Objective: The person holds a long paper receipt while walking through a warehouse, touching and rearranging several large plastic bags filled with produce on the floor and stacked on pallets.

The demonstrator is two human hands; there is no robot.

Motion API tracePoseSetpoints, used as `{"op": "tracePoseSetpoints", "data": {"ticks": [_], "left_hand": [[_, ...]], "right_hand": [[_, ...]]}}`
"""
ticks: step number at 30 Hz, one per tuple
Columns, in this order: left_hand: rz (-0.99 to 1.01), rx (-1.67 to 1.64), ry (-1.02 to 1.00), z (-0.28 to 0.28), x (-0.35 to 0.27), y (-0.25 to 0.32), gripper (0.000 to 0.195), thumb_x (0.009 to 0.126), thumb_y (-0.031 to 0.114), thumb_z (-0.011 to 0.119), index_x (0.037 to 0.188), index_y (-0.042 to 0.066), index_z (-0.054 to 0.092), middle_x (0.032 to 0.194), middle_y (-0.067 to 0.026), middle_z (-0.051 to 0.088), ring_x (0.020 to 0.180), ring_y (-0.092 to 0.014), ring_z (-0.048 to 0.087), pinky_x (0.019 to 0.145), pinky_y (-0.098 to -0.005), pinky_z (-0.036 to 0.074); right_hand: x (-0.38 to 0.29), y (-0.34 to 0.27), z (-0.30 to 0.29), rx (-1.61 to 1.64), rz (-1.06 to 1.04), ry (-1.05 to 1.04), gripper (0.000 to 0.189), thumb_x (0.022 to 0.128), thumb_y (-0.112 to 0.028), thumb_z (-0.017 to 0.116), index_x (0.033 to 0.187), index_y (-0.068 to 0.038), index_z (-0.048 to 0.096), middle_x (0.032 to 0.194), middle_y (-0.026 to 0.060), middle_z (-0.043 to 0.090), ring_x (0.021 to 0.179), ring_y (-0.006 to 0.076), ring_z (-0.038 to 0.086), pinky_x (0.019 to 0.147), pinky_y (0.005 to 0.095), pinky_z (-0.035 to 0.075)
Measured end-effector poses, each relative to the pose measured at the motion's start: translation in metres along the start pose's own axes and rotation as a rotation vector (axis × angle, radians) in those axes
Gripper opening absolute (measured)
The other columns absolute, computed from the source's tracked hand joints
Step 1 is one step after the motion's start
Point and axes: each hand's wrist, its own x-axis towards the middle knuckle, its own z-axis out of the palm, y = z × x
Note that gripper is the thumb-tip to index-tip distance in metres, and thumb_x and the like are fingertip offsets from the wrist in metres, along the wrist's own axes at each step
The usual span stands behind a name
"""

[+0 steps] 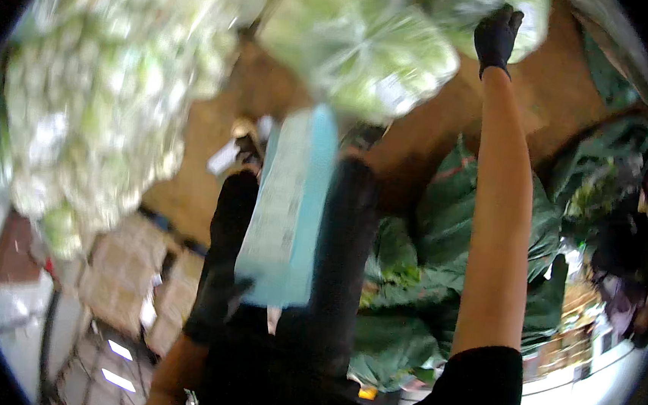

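Observation:
My left hand [220, 294], in a dark glove, grips the lower end of a light-blue folder or board bearing a printed white paper [278, 199]; the board lies over my lap. My right arm reaches out to the upper right. There my right hand [497, 36], also in a dark glove, is closed at a clear plastic bag of pale green vegetables [529, 24]; blur hides how much of the bag it holds. Just left of that hand is another clear bag of pale green vegetables [369, 57] with a white label.
Large clear bags of pale green vegetables [110, 88] are piled at the left. Dark green sacks [443, 212] holding leafy greens stand at the right. Brown cardboard boxes [122, 266] are at the lower left. Between them shows a brown floor [198, 135].

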Motion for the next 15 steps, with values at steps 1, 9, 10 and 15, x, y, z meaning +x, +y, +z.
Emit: {"op": "tracePoseSetpoints", "data": {"ticks": [1, 9, 10, 15], "left_hand": [[0.018, -0.151, 0.003, 0.008, -0.003, 0.007, 0.026, 0.074, 0.002, 0.057, 0.1, -0.002, 0.055, 0.095, -0.0077, 0.057, 0.09, -0.017, 0.053, 0.079, -0.0293, 0.041], [0.334, -0.216, -0.292, -0.025, -0.019, -0.034, 0.034, 0.076, 0.008, 0.059, 0.107, -0.001, 0.05, 0.092, -0.0038, 0.056, 0.084, -0.009, 0.049, 0.074, -0.0252, 0.041], [0.39, -0.219, -0.364, -0.031, -0.022, -0.043, 0.035, 0.076, 0.008, 0.058, 0.108, -0.001, 0.049, 0.094, -0.0035, 0.055, 0.086, -0.009, 0.048, 0.075, -0.0249, 0.04], [0.541, -0.462, -0.476, -0.087, -0.067, -0.077, 0.036, 0.074, 0.004, 0.059, 0.108, -0.001, 0.048, 0.096, -0.006, 0.056, 0.089, -0.013, 0.051, 0.081, -0.0299, 0.041]], "right_hand": [[-0.026, -0.036, 0.007, 0.024, -0.048, -0.073, 0.049, 0.074, -0.013, 0.049, 0.119, 0.003, 0.037, 0.126, 0.0186, 0.037, 0.117, 0.032, 0.033, 0.098, 0.037, 0.028], [-0.193, -0.203, -0.234, 0.491, -0.178, -0.719, 0.027, 0.08, -0.008, 0.051, 0.106, -0.001, 0.052, 0.108, 0.0145, 0.054, 0.101, 0.022, 0.051, 0.086, 0.0319, 0.038], [-0.205, -0.217, -0.261, 0.452, -0.143, -0.793, 0.026, 0.081, -0.008, 0.05, 0.105, -0.001, 0.053, 0.108, 0.014, 0.054, 0.1, 0.0205, 0.051, 0.085, 0.0317, 0.04], [-0.234, -0.401, -0.363, 0.648, -0.244, -1.12, 0.021, 0.076, -0.015, 0.059, 0.093, -0.004, 0.056, 0.093, 0.0124, 0.057, 0.085, 0.0253, 0.055, 0.072, 0.0344, 0.044]]}}
